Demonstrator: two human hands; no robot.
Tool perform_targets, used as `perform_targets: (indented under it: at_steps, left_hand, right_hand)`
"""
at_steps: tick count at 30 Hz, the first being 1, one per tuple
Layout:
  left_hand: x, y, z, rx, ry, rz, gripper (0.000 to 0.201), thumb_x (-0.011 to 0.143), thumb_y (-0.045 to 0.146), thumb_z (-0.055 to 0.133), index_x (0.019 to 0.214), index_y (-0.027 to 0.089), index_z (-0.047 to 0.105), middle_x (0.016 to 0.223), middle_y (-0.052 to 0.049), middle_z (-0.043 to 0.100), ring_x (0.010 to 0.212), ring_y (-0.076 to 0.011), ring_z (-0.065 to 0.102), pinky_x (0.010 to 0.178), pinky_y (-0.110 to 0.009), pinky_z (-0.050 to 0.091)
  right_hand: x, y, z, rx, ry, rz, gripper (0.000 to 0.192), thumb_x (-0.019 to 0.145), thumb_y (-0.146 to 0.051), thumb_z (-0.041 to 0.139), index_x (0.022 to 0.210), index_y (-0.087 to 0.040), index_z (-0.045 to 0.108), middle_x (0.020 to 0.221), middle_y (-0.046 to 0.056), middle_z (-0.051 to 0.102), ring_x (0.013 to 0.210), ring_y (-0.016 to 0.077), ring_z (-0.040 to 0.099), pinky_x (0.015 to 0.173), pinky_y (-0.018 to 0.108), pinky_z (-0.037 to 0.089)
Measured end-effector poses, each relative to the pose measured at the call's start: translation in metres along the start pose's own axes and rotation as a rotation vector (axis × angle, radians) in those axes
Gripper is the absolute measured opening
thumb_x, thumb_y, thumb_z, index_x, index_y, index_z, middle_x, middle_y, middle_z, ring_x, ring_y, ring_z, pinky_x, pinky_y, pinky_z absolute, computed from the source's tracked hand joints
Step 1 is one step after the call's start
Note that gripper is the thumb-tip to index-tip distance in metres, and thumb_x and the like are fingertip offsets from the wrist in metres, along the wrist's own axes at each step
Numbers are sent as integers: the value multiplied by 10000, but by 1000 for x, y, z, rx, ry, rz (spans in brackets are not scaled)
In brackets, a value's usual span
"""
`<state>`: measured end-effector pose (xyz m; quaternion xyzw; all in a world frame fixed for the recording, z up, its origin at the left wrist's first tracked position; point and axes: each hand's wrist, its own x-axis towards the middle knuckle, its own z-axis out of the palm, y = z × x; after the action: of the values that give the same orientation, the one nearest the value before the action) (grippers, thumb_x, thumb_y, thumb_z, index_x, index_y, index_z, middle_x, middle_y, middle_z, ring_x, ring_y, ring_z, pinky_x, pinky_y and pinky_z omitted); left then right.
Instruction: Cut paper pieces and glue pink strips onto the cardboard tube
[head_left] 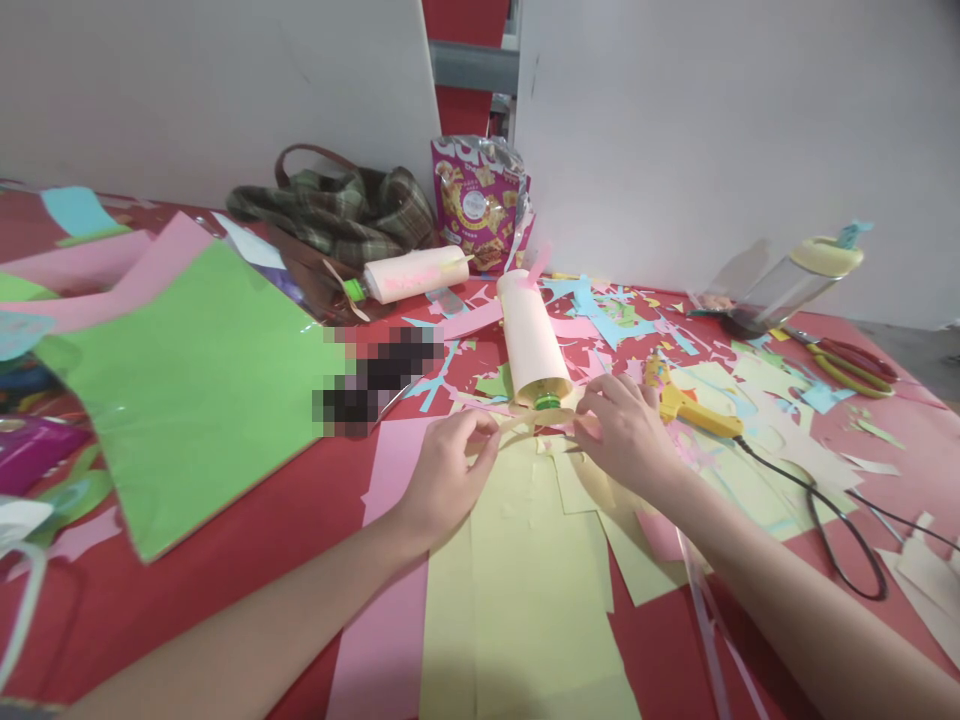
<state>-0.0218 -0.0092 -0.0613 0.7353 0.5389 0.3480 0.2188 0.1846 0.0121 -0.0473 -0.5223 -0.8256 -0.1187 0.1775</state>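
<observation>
A bottle wrapped in pale paper (pixel 529 338) lies on the red table (pixel 247 540), its green cap (pixel 547 402) pointing toward me. My left hand (pixel 444 478) pinches one end of a thin pale yellow paper strip (pixel 529 422) that runs just under the cap. My right hand (pixel 625 428) pinches the other end of the strip. Both hands rest over pale yellow paper sheets (pixel 525 570). A yellow glue gun (pixel 686 403) lies just right of my right hand.
A large green sheet (pixel 202 380) and pink sheets (pixel 90 265) lie left. A second wrapped bottle (pixel 412 274), a plaid bag (pixel 337 210) and a snack pouch (pixel 480 205) sit at the back. Scissors (pixel 847 362), a clear bottle (pixel 795 280), a black cord (pixel 832 525) and paper scraps lie right.
</observation>
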Motion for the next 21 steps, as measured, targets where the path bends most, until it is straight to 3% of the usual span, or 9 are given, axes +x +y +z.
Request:
perform_targets:
  at_steps: [6, 10, 17, 21]
  left_hand:
    - [-1, 2, -1, -1, -1, 8, 51, 758, 222, 446, 755, 195, 490, 768, -1, 588, 737, -134, 546, 670, -258, 458]
    - [2, 1, -2, 3, 2, 9, 61, 743, 216, 444, 762, 189, 495, 779, -13, 593, 754, -147, 553, 693, -278, 455]
    - [23, -21, -19, 117, 102, -27, 108, 718, 191, 414, 780, 182, 503, 819, -30, 573, 791, -160, 540, 700, -287, 435]
    - [31, -32, -29, 271, -35, -5, 116, 715, 237, 430, 743, 177, 526, 856, -43, 550, 826, -185, 524, 702, -307, 407]
  right_hand:
    - [1, -1, 0, -11, -21, 9, 90, 721, -188, 471, 668, -172, 543, 812, 56, 544, 778, 196, 467, 699, 355, 302]
    - [1, -3, -4, -7, 41, 13, 83, 706, -209, 464, 730, -173, 535, 816, 60, 540, 783, 207, 465, 695, 362, 299]
    - [2, -1, -16, 15, 94, 78, 117, 710, -208, 459, 792, -172, 533, 809, 66, 548, 788, 220, 473, 671, 355, 301]
    - [2, -1, -16, 2, 73, 93, 110, 730, -211, 452, 795, -164, 528, 828, 69, 552, 794, 214, 481, 667, 346, 301]
